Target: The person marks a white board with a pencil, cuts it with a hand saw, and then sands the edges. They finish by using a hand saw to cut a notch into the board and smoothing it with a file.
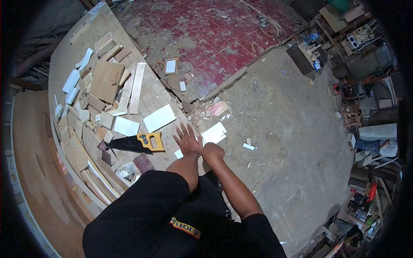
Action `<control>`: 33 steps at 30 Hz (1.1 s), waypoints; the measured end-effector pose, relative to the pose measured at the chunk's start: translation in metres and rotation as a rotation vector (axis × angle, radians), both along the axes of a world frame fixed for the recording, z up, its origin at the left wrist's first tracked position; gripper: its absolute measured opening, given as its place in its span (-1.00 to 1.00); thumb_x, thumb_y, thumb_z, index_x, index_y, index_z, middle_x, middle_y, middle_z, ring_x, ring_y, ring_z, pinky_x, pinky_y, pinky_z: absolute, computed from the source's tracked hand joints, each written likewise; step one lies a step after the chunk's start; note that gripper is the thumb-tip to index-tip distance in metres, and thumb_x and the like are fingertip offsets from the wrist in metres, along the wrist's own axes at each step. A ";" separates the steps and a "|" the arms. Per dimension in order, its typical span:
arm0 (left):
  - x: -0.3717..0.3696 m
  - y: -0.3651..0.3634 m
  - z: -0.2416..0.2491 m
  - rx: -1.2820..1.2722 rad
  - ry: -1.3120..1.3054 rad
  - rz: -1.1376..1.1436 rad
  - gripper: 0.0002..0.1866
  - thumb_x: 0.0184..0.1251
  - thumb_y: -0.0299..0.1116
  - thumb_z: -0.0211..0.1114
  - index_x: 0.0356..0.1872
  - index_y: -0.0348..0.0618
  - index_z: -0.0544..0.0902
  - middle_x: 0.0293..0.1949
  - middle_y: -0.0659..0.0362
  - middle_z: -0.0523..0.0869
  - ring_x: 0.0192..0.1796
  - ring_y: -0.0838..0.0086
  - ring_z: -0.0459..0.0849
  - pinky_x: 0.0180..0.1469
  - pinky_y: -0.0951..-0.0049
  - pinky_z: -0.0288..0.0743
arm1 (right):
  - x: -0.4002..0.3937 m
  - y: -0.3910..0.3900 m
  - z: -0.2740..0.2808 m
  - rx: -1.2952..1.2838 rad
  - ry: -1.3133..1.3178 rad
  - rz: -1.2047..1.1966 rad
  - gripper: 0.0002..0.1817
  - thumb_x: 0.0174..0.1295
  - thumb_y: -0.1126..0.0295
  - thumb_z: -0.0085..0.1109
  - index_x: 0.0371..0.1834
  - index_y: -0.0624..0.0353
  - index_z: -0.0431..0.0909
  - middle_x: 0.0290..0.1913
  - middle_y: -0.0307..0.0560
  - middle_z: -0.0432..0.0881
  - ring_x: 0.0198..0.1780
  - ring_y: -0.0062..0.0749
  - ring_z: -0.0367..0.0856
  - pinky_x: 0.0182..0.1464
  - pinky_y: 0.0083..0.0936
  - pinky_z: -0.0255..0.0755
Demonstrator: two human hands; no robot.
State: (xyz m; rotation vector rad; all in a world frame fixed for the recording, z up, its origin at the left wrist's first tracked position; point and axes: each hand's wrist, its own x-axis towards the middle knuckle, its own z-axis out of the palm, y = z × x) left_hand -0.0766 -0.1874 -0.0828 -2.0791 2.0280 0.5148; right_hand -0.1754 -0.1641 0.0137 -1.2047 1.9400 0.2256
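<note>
My left hand [188, 139] lies flat at the edge of the wooden table [167, 151], fingers spread. Just past its fingers, a white board [214, 133] with a notched corner reaches out over the floor in this view. A small white corner [178, 153] shows on the other side of the hand. My right hand [213, 153] is closed in a fist beside the left wrist, and I cannot tell what is in it. To the left lies a handsaw [131, 144] with a yellow and black handle. A white rectangular panel [159, 118] rests beyond my left fingertips.
Wood offcuts [105, 81] are heaped on the table's far left. A clear plastic container [125, 170] stands near the front. Scraps [249, 146] lie on the concrete floor [292, 142]. Red tiles [206, 43] cover the floor behind. Clutter [365, 142] lines the right side.
</note>
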 end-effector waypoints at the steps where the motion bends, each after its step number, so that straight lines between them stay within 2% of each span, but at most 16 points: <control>1: -0.002 0.001 0.000 -0.026 -0.015 -0.005 -0.09 0.40 0.07 0.04 0.65 -0.09 -0.07 0.67 -0.06 -0.23 0.68 -0.06 -0.30 0.58 -0.28 -0.42 | -0.003 0.003 0.006 0.059 -0.011 0.023 -0.65 0.35 0.28 0.04 -0.07 0.25 0.76 0.00 0.23 0.75 0.05 0.03 0.77 0.01 -0.13 0.64; 5: 0.000 0.000 -0.002 0.001 -0.022 0.001 -0.10 0.40 0.07 0.04 0.65 -0.07 -0.07 0.67 -0.04 -0.24 0.68 -0.06 -0.30 0.58 -0.27 -0.43 | -0.002 0.003 0.015 0.057 0.013 0.055 -0.65 0.34 0.29 0.03 -0.08 0.27 0.76 0.02 0.24 0.74 0.05 0.03 0.77 0.01 -0.14 0.63; 6: 0.002 0.000 -0.008 -0.043 0.010 -0.002 -0.08 0.37 0.08 0.07 0.65 -0.07 -0.04 0.67 -0.07 -0.24 0.67 -0.10 -0.31 0.57 -0.31 -0.42 | 0.003 -0.003 0.007 0.057 0.014 0.058 -0.65 0.34 0.29 0.03 -0.08 0.27 0.76 0.02 0.24 0.74 0.05 0.03 0.77 0.01 -0.14 0.63; 8: 0.003 0.002 -0.018 -0.087 0.041 -0.003 -0.06 0.33 0.09 0.10 0.65 -0.07 -0.01 0.67 -0.09 -0.24 0.67 -0.14 -0.32 0.55 -0.36 -0.41 | 0.014 -0.017 -0.022 0.081 0.010 -0.095 -0.63 0.36 0.28 -0.02 -0.07 0.27 0.75 0.04 0.25 0.74 0.05 0.05 0.77 0.03 -0.13 0.63; 11: 0.006 -0.003 -0.021 -0.030 0.074 0.007 -0.07 0.33 0.07 0.10 0.65 -0.08 -0.01 0.67 -0.10 -0.25 0.67 -0.13 -0.34 0.55 -0.36 -0.41 | 0.017 -0.012 -0.042 -0.049 0.025 -0.051 -0.61 0.37 0.26 -0.05 -0.06 0.27 0.75 0.03 0.26 0.74 0.04 0.06 0.77 0.04 -0.11 0.62; 14: 0.002 0.001 -0.015 -0.072 0.056 -0.002 -0.07 0.33 0.06 0.10 0.65 -0.07 -0.02 0.67 -0.09 -0.25 0.67 -0.12 -0.34 0.55 -0.36 -0.41 | 0.000 -0.004 -0.004 0.075 0.000 0.019 -0.61 0.38 0.26 -0.04 -0.05 0.29 0.74 0.02 0.25 0.74 0.03 0.06 0.77 0.04 -0.10 0.62; 17: 0.002 0.003 -0.013 -0.088 0.040 -0.011 -0.07 0.33 0.05 0.10 0.65 -0.10 -0.02 0.67 -0.09 -0.25 0.67 -0.12 -0.34 0.55 -0.36 -0.41 | -0.006 0.006 0.021 0.050 -0.013 0.129 -0.62 0.37 0.28 -0.04 -0.04 0.30 0.72 0.01 0.25 0.74 0.04 0.07 0.77 0.04 -0.10 0.63; 19: 0.001 0.002 -0.006 -0.063 0.005 -0.019 -0.15 0.42 0.06 0.02 0.63 -0.11 0.03 0.66 -0.09 -0.24 0.67 -0.09 -0.30 0.58 -0.29 -0.42 | -0.003 -0.001 -0.002 0.069 -0.011 0.075 -0.62 0.36 0.30 -0.04 -0.04 0.30 0.72 0.03 0.24 0.74 0.04 0.07 0.77 0.04 -0.11 0.63; 23: 0.000 -0.004 -0.001 -0.025 0.036 -0.002 -0.15 0.41 0.06 0.01 0.63 -0.12 0.03 0.67 -0.09 -0.24 0.67 -0.10 -0.30 0.58 -0.29 -0.43 | 0.004 -0.001 -0.024 0.031 0.006 -0.008 -0.65 0.34 0.34 -0.01 -0.04 0.31 0.72 0.04 0.23 0.74 0.04 0.07 0.77 0.06 -0.13 0.62; 25: -0.001 0.000 -0.004 -0.034 0.016 0.001 -0.13 0.41 0.06 0.01 0.64 -0.12 0.00 0.67 -0.08 -0.23 0.67 -0.10 -0.31 0.58 -0.29 -0.44 | -0.002 0.007 -0.012 0.015 -0.008 -0.019 -0.66 0.33 0.35 0.00 -0.05 0.30 0.73 0.05 0.24 0.73 0.05 0.08 0.76 0.07 -0.13 0.62; 28: -0.001 -0.001 -0.004 -0.033 0.008 -0.002 -0.12 0.42 0.07 0.00 0.65 -0.11 -0.04 0.67 -0.08 -0.23 0.67 -0.09 -0.32 0.58 -0.29 -0.44 | -0.009 0.013 0.028 0.103 -0.007 0.119 -0.65 0.30 0.36 0.02 -0.03 0.26 0.75 0.05 0.24 0.73 0.09 0.06 0.75 0.08 -0.13 0.62; 33: -0.002 -0.001 0.000 -0.052 0.023 0.011 -0.12 0.42 0.07 0.00 0.65 -0.11 -0.05 0.67 -0.08 -0.23 0.67 -0.09 -0.32 0.58 -0.29 -0.44 | -0.005 -0.007 0.004 0.124 -0.006 0.052 -0.64 0.31 0.35 0.02 0.00 0.22 0.75 0.07 0.21 0.73 0.10 0.06 0.74 0.08 -0.14 0.62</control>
